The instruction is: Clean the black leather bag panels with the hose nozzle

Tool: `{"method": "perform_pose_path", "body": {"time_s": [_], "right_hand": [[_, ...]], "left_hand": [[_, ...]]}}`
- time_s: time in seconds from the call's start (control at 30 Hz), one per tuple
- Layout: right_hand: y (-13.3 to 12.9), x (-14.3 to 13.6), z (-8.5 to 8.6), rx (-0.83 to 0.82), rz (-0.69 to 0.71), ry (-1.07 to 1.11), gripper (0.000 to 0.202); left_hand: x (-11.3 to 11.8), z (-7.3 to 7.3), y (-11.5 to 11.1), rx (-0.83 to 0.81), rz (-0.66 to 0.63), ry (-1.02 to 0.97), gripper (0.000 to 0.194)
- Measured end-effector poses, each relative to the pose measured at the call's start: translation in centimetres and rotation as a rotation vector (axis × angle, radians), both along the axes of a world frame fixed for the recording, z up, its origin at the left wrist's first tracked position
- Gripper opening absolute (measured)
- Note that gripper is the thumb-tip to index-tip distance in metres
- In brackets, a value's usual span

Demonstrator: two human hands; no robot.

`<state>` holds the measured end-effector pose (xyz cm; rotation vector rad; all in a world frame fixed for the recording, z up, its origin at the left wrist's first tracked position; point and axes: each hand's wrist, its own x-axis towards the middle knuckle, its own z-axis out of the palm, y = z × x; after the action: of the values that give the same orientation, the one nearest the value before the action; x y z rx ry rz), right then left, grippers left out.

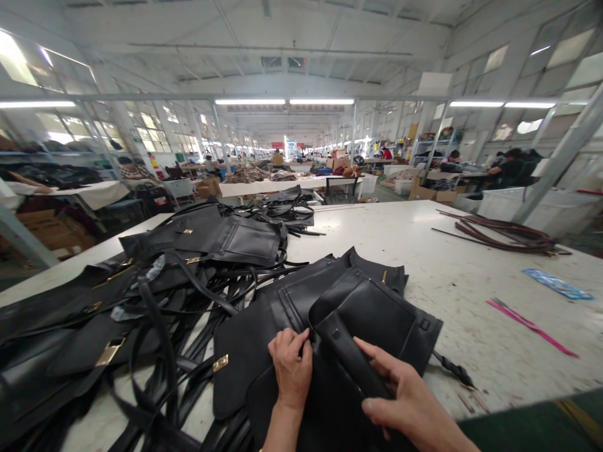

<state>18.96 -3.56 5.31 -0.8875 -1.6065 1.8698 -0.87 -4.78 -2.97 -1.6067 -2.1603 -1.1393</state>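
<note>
In front of me on the white table lies a black leather bag (381, 307), with an open flap, stitched panels and small square tabs. My left hand (291, 367) is closed, its thumb and forefinger pinching the leather at the bag's inner edge. Around the narrow side panel of the same bag, my right hand (405, 395) is wrapped, thumb near me and fingers on the far side. A gold clasp (220, 363) shows on a black flap left of my left hand. Part of the bag is hidden by my hands.
Black leather bags and straps (160, 326) are piled across the left side. On the right lie a bundle of brown straps (504, 232), a blue patterned packet (556, 284) and a pink-handled tool (532, 326). People work at tables farther back, beyond metal posts (560, 163).
</note>
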Motion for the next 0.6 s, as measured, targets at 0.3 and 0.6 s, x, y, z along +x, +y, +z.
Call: {"method": "perform_pose_path", "body": {"time_s": [0.3, 0.6], "right_hand": [[1.6, -3.0, -0.6, 0.167, -0.105, 0.061, 0.069], [1.1, 5.9, 1.2, 0.065, -0.249, 0.062, 0.071]], "left_hand": [[-0.8, -0.3, 0.6, 0.033, -0.046, -0.065, 0.016], [-5.5, 10.6, 2.2, 0.003, -0.317, 0.096, 0.017]]}}
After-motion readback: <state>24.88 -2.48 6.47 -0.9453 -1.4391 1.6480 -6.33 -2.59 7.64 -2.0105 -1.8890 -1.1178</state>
